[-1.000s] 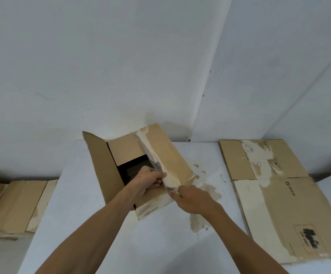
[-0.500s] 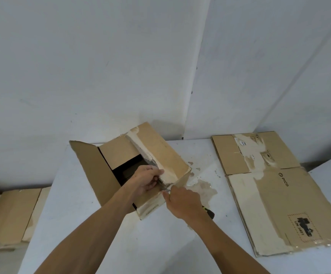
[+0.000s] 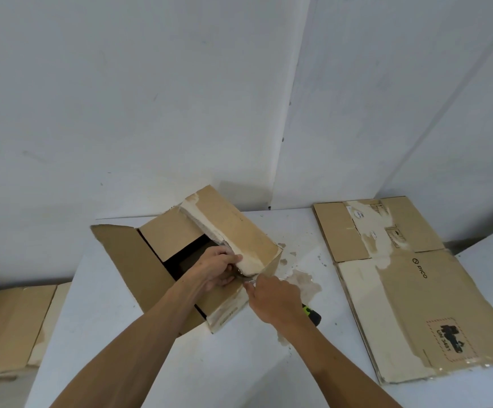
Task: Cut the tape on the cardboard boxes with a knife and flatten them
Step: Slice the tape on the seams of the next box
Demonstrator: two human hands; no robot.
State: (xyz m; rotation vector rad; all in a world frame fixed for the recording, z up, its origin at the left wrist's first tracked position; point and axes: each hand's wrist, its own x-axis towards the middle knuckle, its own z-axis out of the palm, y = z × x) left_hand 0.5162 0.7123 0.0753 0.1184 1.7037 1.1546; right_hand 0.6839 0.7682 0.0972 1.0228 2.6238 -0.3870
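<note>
A brown cardboard box (image 3: 233,231) with torn, pale tape strips stands on the white table (image 3: 180,363), its left flap folded out and its dark inside showing. My left hand (image 3: 217,267) grips the near end of the raised top flap. My right hand (image 3: 274,298) holds a knife at the box's near corner; the knife's black and green handle end (image 3: 311,315) sticks out behind the hand, and the blade is mostly hidden between the two hands.
A flattened cardboard box (image 3: 410,284) lies on the right part of the table. More flat cardboard (image 3: 12,322) lies lower down at the left, off the table. White walls stand close behind. Torn paper scraps (image 3: 301,278) stick to the table by the box.
My right hand has shifted a little left, closer to the box's near corner, and the knife's handle end has come into sight behind it. My left hand keeps its grip on the flap.
</note>
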